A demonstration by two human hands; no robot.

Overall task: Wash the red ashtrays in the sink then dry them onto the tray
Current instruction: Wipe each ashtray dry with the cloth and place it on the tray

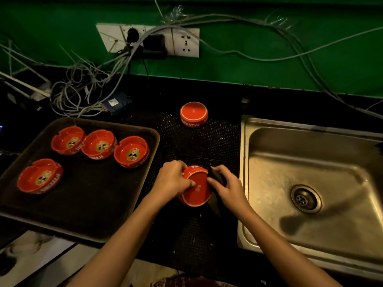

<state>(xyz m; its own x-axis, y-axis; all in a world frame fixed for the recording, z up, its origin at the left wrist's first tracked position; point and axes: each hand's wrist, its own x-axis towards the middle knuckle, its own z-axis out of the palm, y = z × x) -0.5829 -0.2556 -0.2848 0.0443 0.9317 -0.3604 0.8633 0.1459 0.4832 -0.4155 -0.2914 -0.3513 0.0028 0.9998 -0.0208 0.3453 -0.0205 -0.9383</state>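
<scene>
From my feed I saw a green wall [269, 65] in dim, warm light, with a white socket panel [186, 43] mounted on it. Grey cables [83, 94] hung tangled from the panel onto a black countertop [269, 100], near a dark power adapter [118, 103]. A black mesh mat [196, 141] lay on the counter.

Four red ashtrays [68, 140] [99, 144] [131, 151] [39, 176] each show a gold-and-black emblem in the bowl and white lettering round the side. The tray [153, 139] has a black surface and a dull brown rim. The upturned ashtray [193, 112] is red with a thin cream ring and white letters. The nearest ashtray [196, 190] is the same red, edged in cream. The cloth [217, 178] is black. The tabletop [207, 141] is black with a fine dotted mesh pattern. The sink [310, 162] is dull silver-grey. The wall [290, 48] is bright green, the socket plate [186, 43] white, the cables [83, 90] pale grey.
</scene>
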